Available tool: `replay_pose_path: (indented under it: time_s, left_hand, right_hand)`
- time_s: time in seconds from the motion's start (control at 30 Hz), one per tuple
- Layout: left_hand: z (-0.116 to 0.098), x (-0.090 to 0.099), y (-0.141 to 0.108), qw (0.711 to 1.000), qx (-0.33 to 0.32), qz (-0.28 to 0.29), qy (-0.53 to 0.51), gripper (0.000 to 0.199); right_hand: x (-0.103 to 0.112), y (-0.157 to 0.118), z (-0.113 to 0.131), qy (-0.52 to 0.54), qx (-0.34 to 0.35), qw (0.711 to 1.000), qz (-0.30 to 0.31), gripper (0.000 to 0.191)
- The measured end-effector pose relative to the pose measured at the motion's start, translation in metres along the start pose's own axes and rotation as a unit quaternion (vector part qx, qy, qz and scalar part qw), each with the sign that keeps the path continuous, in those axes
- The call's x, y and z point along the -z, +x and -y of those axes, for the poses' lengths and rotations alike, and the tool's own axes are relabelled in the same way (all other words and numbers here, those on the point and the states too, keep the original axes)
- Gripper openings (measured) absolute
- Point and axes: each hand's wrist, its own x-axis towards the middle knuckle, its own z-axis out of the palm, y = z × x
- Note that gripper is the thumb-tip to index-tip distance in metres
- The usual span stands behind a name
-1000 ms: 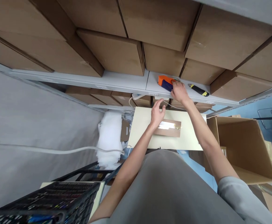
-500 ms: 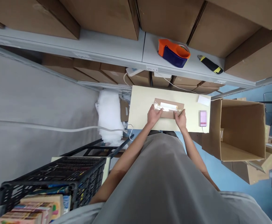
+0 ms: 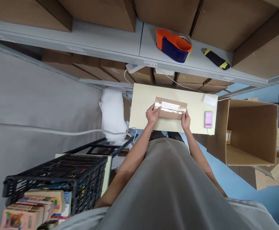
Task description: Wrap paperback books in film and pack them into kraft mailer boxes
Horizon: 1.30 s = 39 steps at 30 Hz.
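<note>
A flat brown cardboard parcel [image 3: 169, 114] is held over the cream table [image 3: 197, 124]. It bears a white label [image 3: 170, 105] and shiny clear tape along its face. My left hand [image 3: 153, 114] grips its left end, thumb on top. At the right end, my right hand [image 3: 185, 120] pinches the edge with thumb and fingers; the fingertips beneath are hidden. A phone with a pink screen [image 3: 208, 119] lies to the right of my right hand, below a small white card-like piece [image 3: 210, 100].
On the grey shelf above are an orange and blue tape dispenser [image 3: 174, 45] and a black and yellow utility knife [image 3: 216, 59]. A large open carton [image 3: 251, 132] stands right of the table. At lower left is a black crate [image 3: 58, 179] of books; white wrapping [image 3: 113, 115] stands left.
My hands have shifted slightly toward the parcel's ends, and the thumbs now sit nearer its edges. The parcel stays held between them. The whole view has shifted a little.
</note>
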Motion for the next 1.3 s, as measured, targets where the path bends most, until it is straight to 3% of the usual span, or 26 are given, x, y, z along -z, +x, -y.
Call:
replay_pose_path:
  time_s: [0.13, 0.3, 0.37, 0.47, 0.57, 0.73, 0.87, 0.97, 1.13, 1.3]
  left_hand:
    - [-0.008, 0.004, 0.004, 0.999, -0.001, 0.03, 0.043, 0.036]
    - [-0.019, -0.019, -0.014, 0.993, -0.032, -0.027, 0.112, 0.075]
    - [-0.016, -0.022, -0.016, 0.993, -0.033, -0.041, 0.107, 0.076]
    - [-0.006, -0.015, -0.008, 0.996, -0.019, -0.025, 0.08, 0.052]
    - [0.002, -0.001, 0.002, 0.998, -0.034, -0.012, 0.051, 0.036]
    - [0.002, 0.018, -0.004, 0.992, -0.114, -0.034, 0.051, 0.044]
    - [0.007, 0.034, -0.013, 0.988, -0.154, -0.019, 0.027, 0.042]
    - [0.023, 0.038, -0.015, 0.993, -0.11, -0.018, 0.038, 0.037]
    - [0.057, 0.035, -0.014, 0.997, 0.008, -0.022, 0.074, 0.044]
    - [0.074, 0.047, -0.004, 0.998, 0.046, 0.01, 0.042, 0.051]
  right_hand:
    - [0.003, 0.007, 0.005, 0.079, -0.07, 0.994, -0.017, 0.078]
    - [-0.007, 0.011, 0.031, 0.1, -0.143, 0.984, -0.047, 0.093]
    - [-0.008, 0.009, 0.029, 0.114, -0.133, 0.984, -0.039, 0.087]
    - [-0.003, 0.007, 0.014, 0.14, -0.099, 0.985, -0.015, 0.074]
    - [0.004, 0.007, 0.001, 0.165, -0.08, 0.981, -0.056, 0.067]
    - [0.013, 0.004, 0.001, 0.177, -0.048, 0.977, -0.105, 0.051]
    - [0.014, -0.001, -0.006, 0.158, 0.008, 0.979, -0.133, 0.043]
    - [0.0, 0.0, -0.017, 0.136, 0.015, 0.984, -0.111, 0.034]
    - [-0.05, 0.002, -0.031, 0.13, -0.023, 0.99, -0.047, 0.024]
    - [-0.083, -0.007, -0.034, 0.198, 0.005, 0.979, -0.043, 0.026]
